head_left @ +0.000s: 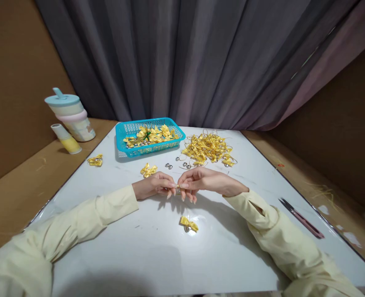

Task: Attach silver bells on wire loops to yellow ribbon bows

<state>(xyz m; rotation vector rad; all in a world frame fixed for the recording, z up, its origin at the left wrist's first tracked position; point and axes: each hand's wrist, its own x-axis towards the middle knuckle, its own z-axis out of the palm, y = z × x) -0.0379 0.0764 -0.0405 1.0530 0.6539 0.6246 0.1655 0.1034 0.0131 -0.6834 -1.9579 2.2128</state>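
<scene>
My left hand (154, 185) and my right hand (201, 181) meet fingertip to fingertip above the white table (157, 255). Both pinch a thin gold cord between them. From that cord a small yellow ribbon bow with a bell (189, 224) hangs down and rests on the table just in front of the hands. Another yellow bow (148, 169) lies just behind my left hand. Two small silver bells (168, 166) lie behind the fingertips.
A blue plastic basket (123, 136) with yellow bows stands at the back centre. A heap of yellow bows with cords and bells (207, 149) lies to its right. Thread snips (301, 217) rest at the right edge. A lidded cup (72, 115), a small tube (65, 138) and a stray bow (95, 161) are at the left.
</scene>
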